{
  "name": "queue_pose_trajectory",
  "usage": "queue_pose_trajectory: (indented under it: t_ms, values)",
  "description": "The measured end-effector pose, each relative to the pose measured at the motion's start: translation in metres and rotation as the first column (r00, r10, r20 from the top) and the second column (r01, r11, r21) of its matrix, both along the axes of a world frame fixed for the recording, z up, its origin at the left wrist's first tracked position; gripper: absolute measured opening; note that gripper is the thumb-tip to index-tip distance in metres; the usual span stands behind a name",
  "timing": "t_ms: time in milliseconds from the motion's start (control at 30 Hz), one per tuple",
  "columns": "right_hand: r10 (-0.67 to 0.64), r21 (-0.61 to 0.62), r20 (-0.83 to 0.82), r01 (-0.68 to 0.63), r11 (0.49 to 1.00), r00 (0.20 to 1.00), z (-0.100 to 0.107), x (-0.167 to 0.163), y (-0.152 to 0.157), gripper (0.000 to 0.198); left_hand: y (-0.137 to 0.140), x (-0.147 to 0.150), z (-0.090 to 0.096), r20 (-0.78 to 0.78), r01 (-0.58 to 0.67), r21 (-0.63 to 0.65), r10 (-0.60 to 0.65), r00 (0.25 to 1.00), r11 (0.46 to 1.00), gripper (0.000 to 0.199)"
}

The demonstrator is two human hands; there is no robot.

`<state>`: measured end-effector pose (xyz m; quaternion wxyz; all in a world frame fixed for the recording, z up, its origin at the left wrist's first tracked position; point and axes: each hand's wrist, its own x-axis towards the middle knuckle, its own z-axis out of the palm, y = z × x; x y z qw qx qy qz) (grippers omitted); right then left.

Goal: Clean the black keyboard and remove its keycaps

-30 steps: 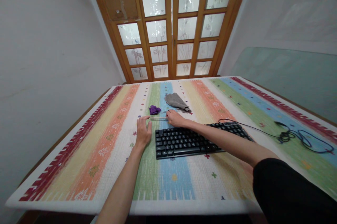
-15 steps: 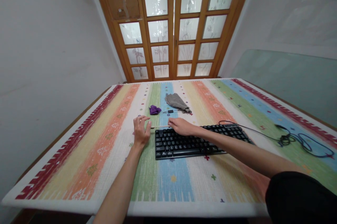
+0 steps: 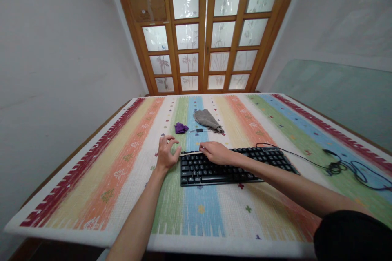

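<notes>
A black keyboard lies on the table in front of me. My right hand reaches over its upper rows, fingers closed on a thin pale stick. This stick points left along the keyboard's top row, its far tip at the upper left corner. I cannot make out what kind of stick it is. Beside that corner is my left hand, its fingers curved and apart, its thumb near the stick's tip. Nothing shows in the left hand.
Beyond the keyboard lie a crumpled purple cloth, a grey cloth and a small black item with thin pale ends. The keyboard's black cable coils at the right. A striped cloth covers the table.
My right hand has shifted slightly toward me, and the stick has come down from just beyond the keyboard onto its upper left corner. My left thumb has spread a little.
</notes>
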<state>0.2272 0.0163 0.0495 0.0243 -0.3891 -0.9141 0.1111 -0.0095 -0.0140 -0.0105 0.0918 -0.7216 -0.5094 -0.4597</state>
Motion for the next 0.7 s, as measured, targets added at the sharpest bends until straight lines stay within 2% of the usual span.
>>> queue_pose_trajectory:
  t_ms: [200, 433, 700]
  values:
    - [-0.031, -0.031, 0.011, 0.032, 0.999, 0.999, -0.001, 0.008, -0.001, 0.029, -0.002, 0.0, 0.001, -0.027, 0.043, -0.032, -0.043, 0.999, 0.999, 0.009]
    - [-0.173, -0.028, -0.004, 0.172, 0.985, 0.985, -0.002, 0.017, -0.003, 0.03, 0.0, -0.001, -0.001, -0.014, 0.055, -0.057, -0.056, 0.998, 0.997, 0.009]
    - [-0.279, -0.045, 0.018, 0.279, 0.959, 0.96, -0.005, 0.033, 0.002, 0.04, -0.002, -0.001, 0.0, -0.027, 0.035, -0.074, -0.037, 0.999, 0.997, 0.007]
